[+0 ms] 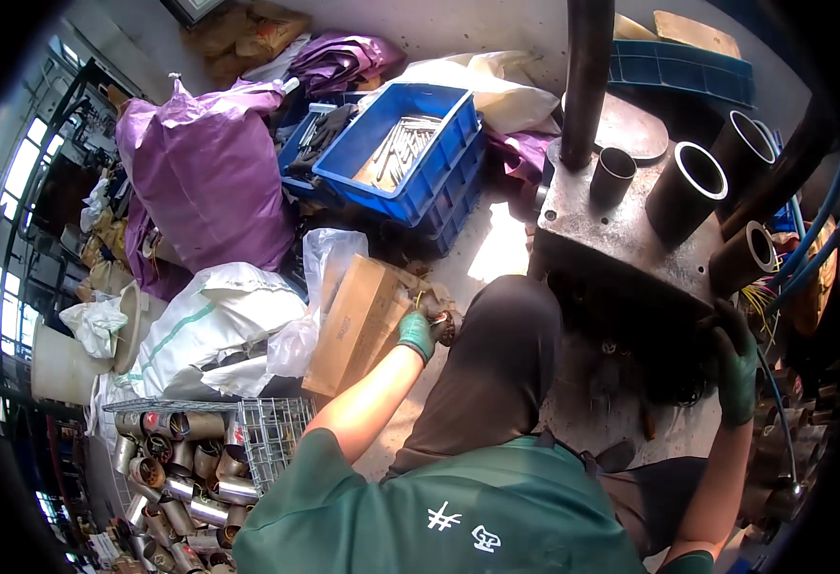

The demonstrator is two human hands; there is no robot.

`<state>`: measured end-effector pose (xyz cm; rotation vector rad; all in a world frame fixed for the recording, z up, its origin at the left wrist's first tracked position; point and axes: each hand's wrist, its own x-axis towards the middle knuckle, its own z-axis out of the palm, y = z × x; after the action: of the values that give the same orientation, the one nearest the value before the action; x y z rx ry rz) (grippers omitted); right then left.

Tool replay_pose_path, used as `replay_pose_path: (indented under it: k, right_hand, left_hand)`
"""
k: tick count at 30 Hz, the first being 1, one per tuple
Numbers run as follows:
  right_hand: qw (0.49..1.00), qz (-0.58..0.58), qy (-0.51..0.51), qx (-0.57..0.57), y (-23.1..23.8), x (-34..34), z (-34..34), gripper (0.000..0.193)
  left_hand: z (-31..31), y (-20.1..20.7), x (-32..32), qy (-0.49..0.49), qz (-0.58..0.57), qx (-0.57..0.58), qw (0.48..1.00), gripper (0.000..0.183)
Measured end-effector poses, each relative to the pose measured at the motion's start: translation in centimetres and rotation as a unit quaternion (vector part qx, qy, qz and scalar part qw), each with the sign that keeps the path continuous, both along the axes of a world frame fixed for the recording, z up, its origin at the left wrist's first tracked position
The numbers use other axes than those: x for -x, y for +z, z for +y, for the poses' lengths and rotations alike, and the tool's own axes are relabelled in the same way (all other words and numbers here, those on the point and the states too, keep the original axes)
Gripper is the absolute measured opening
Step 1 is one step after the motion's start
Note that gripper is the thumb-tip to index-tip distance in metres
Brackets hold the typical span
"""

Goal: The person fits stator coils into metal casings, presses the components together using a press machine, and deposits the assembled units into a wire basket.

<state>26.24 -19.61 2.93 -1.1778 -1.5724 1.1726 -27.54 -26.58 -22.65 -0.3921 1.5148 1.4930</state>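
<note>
My left hand [421, 332], in a green-and-grey work glove, is closed on a small round brown part with a coppery look, like a wire-wound coil [447, 328]. It is beside my knee, at the right side of an open cardboard box [353, 320]. My right hand [736, 368], in a similar glove, is raised at the front right corner of a heavy metal block [573, 212]. Its fingers look stretched out and lie in shadow; nothing shows in them. Just above it, a thick open tube [747, 256] sticks out from the block.
Upright tubes [688, 196] and a dark post [587, 81] stand on the block. Stacked blue crates [420, 201] hold metal rods. A purple sack [205, 182] and white sack [219, 320] stand left. A wire basket [276, 445] of metal cylinders is lower left; blue hoses [817, 234] hang right.
</note>
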Motion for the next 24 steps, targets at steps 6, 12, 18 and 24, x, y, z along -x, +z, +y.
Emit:
replay_pose_path:
  k: [6, 12, 18, 24]
  right_hand:
    - [0.999, -0.021, -0.015, 0.025, -1.2, -1.6, 0.6, 0.044]
    - [0.999, -0.018, -0.011, 0.035, -1.4, -1.8, 1.2, 0.043]
    - [1.000, -0.020, -0.014, 0.011, -1.2, -2.2, 1.5, 0.044]
    - [0.995, -0.034, -0.039, 0.080, -0.3, -2.7, 1.0, 0.045]
  left_hand:
    - [2.8, -7.5, -0.7, -0.210, 0.116, 0.092, 0.966, 0.026]
    - [10.0, -7.4, 11.9, 0.092, 0.046, -0.050, 0.993, 0.018]
    - [9.9, -2.9, 16.0, 0.004, 0.422, 0.012, 0.907, 0.027]
    - [4.3, -6.7, 5.6, -0.273, 0.267, 0.020, 0.924, 0.033]
